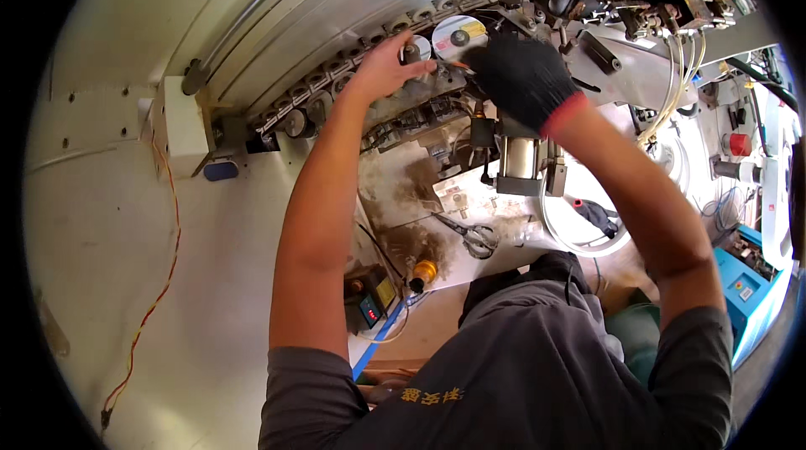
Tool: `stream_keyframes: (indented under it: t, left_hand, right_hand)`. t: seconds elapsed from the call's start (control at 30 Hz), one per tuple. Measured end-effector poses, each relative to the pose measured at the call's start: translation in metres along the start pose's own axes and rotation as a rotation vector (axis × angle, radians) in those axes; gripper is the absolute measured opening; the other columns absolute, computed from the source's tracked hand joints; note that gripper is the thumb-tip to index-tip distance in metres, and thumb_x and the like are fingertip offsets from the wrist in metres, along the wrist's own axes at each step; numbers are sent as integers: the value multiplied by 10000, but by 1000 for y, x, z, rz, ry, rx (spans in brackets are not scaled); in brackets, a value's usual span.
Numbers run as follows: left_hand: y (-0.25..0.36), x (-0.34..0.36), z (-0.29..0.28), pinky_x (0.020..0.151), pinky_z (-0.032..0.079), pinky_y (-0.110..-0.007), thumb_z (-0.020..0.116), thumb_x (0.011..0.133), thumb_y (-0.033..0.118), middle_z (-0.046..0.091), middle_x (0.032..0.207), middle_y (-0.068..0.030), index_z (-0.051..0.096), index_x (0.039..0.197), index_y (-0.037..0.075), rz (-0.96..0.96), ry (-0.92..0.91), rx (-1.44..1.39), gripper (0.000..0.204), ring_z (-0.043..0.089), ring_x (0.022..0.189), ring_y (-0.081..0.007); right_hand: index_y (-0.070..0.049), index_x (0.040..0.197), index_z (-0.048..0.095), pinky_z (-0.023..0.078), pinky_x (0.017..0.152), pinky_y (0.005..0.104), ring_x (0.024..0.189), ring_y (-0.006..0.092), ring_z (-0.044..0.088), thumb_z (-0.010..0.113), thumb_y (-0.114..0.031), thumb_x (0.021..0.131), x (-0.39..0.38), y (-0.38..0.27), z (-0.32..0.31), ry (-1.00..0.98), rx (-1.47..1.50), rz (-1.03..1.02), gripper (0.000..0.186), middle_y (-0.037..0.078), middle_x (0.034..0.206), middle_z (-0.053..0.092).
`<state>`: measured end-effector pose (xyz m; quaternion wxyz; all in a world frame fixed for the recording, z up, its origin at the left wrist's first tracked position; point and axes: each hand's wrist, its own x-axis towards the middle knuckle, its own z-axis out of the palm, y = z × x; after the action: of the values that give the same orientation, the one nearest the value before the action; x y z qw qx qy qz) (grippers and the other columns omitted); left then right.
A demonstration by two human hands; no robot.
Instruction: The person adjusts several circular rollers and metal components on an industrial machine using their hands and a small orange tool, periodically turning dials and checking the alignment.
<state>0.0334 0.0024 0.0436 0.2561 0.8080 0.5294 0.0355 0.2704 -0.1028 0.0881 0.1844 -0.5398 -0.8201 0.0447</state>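
My bare left hand [384, 70] reaches to the machine's roller row, thumb and forefinger spread around a small pale disc [416, 49]; whether they touch it I cannot tell. Just right of that disc, a larger white disc [454, 46] with a printed label and a dark hub sits on the machine [403, 107]. My right hand [522, 79], in a black knitted glove with a red cuff, is beside the larger disc. Its fingers look curled, and a thin orange bit shows at their tips. The dark glove hides most of what they hold.
Below my hands, a metal cylinder [520, 158] juts toward me. Scissors [475, 237], an orange-and-black cylindrical part [423, 274] and a small control box [368, 303] lie nearer. Pale hoses [674, 89] hang at right, above a white ring-shaped rim [579, 250] and a dark glove [598, 217].
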Motion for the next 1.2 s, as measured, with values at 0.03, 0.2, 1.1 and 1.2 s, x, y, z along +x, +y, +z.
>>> stream_keyframes:
  t: [0.03, 0.2, 1.1, 1.2]
  left_hand:
    - [12, 8, -4, 958, 478, -437, 831, 645, 517, 641, 1245, -184, 472, 1420, 48, -240, -133, -202, 974, 616, 1149, -324]
    - [21, 30, -3, 815, 534, -403, 770, 701, 416, 725, 943, -170, 696, 1029, 51, -206, -90, 108, 497, 692, 890, -320]
    - [28, 41, -2, 789, 562, -420, 782, 670, 443, 723, 1053, -164, 735, 1032, 29, -375, -183, 363, 553, 699, 944, -318]
    - [40, 45, -6, 795, 568, -427, 798, 650, 367, 731, 1036, -134, 753, 1022, 79, -362, -214, 389, 473, 702, 957, -310]
  right_hand:
    - [-142, 961, 668, 534, 612, 465, 768, 340, 683, 583, -226, 887, -33, -3, -11, 6, 51, 92, 141, 130, 853, 682]
    - [-121, 1084, 713, 542, 642, 402, 738, 305, 680, 662, -168, 878, -181, -19, -6, 114, 455, 375, 217, 124, 860, 696]
    - [-38, 1109, 686, 538, 663, 355, 753, 297, 685, 713, -28, 787, -234, -49, -6, -3, 677, 498, 323, 163, 841, 684]
    - [-5, 1133, 683, 537, 751, 341, 826, 229, 677, 708, -29, 832, -246, -54, 0, -54, 666, 535, 303, 151, 932, 711]
